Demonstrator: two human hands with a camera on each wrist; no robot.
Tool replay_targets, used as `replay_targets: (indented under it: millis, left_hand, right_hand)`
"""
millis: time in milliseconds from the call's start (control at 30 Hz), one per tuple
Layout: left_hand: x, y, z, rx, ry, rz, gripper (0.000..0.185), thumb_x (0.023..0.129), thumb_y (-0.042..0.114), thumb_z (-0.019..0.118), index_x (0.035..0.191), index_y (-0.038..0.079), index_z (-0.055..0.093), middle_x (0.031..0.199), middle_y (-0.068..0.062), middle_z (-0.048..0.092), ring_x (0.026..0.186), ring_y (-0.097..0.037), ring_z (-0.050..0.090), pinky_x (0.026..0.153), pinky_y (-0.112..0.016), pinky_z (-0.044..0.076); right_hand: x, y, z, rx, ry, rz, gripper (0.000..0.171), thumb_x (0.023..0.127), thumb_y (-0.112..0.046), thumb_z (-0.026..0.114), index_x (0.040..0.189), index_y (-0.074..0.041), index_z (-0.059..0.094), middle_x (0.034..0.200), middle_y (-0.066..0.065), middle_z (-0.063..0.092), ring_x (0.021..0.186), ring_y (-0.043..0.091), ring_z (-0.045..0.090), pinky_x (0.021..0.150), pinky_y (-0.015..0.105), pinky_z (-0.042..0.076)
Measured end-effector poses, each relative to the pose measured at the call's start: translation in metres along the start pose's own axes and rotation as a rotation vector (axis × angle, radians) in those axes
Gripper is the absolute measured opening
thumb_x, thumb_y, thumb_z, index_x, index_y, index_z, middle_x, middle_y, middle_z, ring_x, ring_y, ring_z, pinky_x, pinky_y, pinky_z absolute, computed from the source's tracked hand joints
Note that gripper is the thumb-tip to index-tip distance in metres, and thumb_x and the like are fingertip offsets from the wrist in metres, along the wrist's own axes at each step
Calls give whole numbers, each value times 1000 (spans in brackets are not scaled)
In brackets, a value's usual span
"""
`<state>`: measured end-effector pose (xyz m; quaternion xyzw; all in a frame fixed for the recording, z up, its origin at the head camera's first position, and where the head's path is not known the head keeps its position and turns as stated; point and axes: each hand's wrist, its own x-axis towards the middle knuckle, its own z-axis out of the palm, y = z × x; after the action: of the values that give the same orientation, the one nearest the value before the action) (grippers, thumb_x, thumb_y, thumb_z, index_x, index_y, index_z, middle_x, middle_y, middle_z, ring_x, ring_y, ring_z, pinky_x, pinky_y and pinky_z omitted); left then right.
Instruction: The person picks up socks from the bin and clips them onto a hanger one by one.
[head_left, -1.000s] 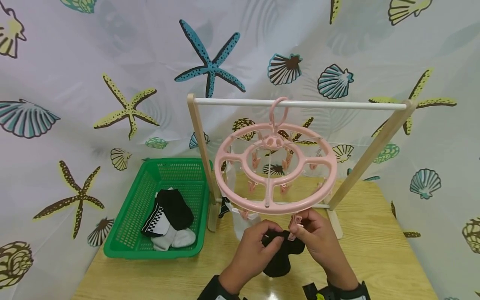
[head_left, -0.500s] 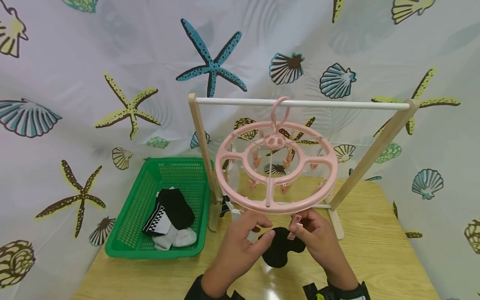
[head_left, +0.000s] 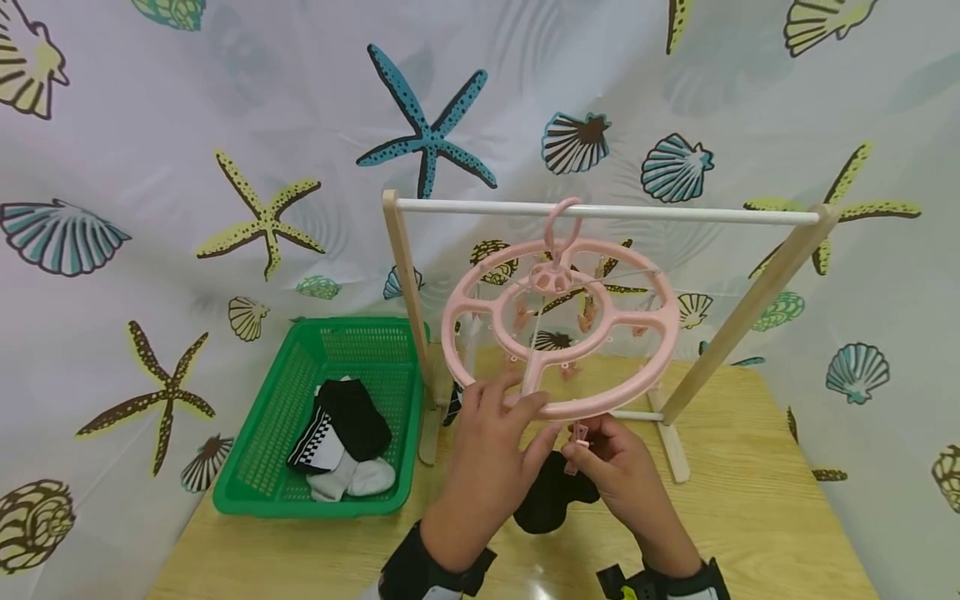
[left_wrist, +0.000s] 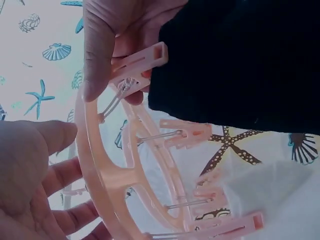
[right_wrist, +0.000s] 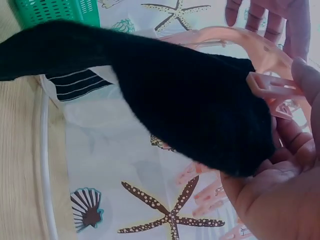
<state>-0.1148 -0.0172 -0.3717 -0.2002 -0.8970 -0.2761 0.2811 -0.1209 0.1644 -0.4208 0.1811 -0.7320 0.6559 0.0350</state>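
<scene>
Left hand (head_left: 483,467) and right hand (head_left: 618,467): there were two hands in all.
Round pink hanger (head_left: 551,277): there was one, made of two rings.
Pink pegs (left_wrist: 142,62): at least four showed from the left wrist.
Black sock (head_left: 547,504): one was at the right hand.
Green basket (head_left: 311,506): there was one.
Basket socks (head_left: 356,421): they overlapped, so their number could not be told.
Wooden posts (head_left: 408,292): the rack had two.
White bars (head_left: 480,206): it had two.
</scene>
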Motion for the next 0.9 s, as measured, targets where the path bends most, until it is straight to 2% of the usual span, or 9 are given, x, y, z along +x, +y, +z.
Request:
replay_targets:
  millis: [233, 333, 400, 500, 600, 667, 733, 833, 900]
  left_hand:
    - [-3, -8, 4, -73, 45, -47, 28, 87, 38, 61, 105, 18, 68, 118, -5, 51, 110, -26, 41, 84, -41, 43]
    - [-3, -11, 4, -91, 61, -38, 26, 87, 36, 63, 104, 17, 67, 116, -6, 52, 110, -26, 41, 85, -41, 43]
    - [-3, -13, 3, -95, 63, -28, 25, 86, 34, 64, 103, 16, 67, 115, -6, 52, 110, -26, 42, 85, -42, 42]
    - [-2, -15, -1, -100, 61, -14, 24, 85, 32, 66, 102, 15, 68, 113, -7, 54, 108, -26, 43, 83, -41, 43]
    - [-1, -16, -5, -110, 54, -1, 22, 83, 30, 68, 100, 15, 68, 110, -8, 55, 105, -25, 44, 82, -40, 43]
    - [0, -17, -8, -117, 50, 12, 22, 83, 28, 68, 99, 14, 69, 107, -8, 55, 103, -25, 45, 82, -40, 43]
    - [1, -17, -12, -113, 47, 18, 20, 82, 27, 68, 97, 14, 69, 105, -7, 56, 101, -26, 45, 81, -40, 43]
    - [2, -18, -18, -107, 39, 25, 19, 81, 26, 68, 96, 13, 70, 104, -7, 57, 100, -26, 46, 80, -41, 44]
    - [2, -19, -21, -104, 27, 25, 19, 81, 26, 68, 94, 13, 70, 105, -7, 57, 100, -26, 46, 80, -41, 45]
  right_hand:
    - [-3, -4, 1, -205, 44, 15, 19, 89, -14, 62, 107, -10, 58, 96, 6, 60, 84, 18, 60, 70, 32, 51]
    - [-8, -8, -2, -299, 220, 14, 19, 89, -17, 62, 108, -12, 62, 95, 1, 63, 84, 13, 60, 71, 26, 48]
    - [-11, -11, -5, -284, 394, 15, 14, 90, -16, 60, 101, -9, 65, 85, 2, 62, 73, 11, 56, 64, 23, 46]
    - [-14, -15, -12, -152, 657, -31, 16, 92, -12, 56, 88, 1, 64, 73, 8, 57, 58, 13, 46, 56, 23, 39]
    - [-12, -17, -21, -70, 777, -57, 20, 95, -14, 51, 93, 4, 61, 86, 11, 58, 71, 15, 49, 66, 26, 37]
    - [-9, -17, -27, -31, 735, -41, 24, 97, -18, 48, 107, 0, 60, 107, 10, 56, 98, 18, 50, 86, 32, 35]
    - [-6, -16, -31, -25, 604, -28, 33, 99, -21, 42, 125, -5, 53, 129, 7, 48, 122, 20, 38, 100, 42, 26]
    - [-2, -11, -34, -18, 380, -41, 39, 101, -22, 34, 137, -8, 42, 139, 6, 40, 134, 19, 23, 106, 53, 9]
    - [0, -7, -34, 4, 258, -75, 40, 102, -19, 30, 139, -6, 37, 135, 9, 44, 130, 19, 30, 107, 48, 14]
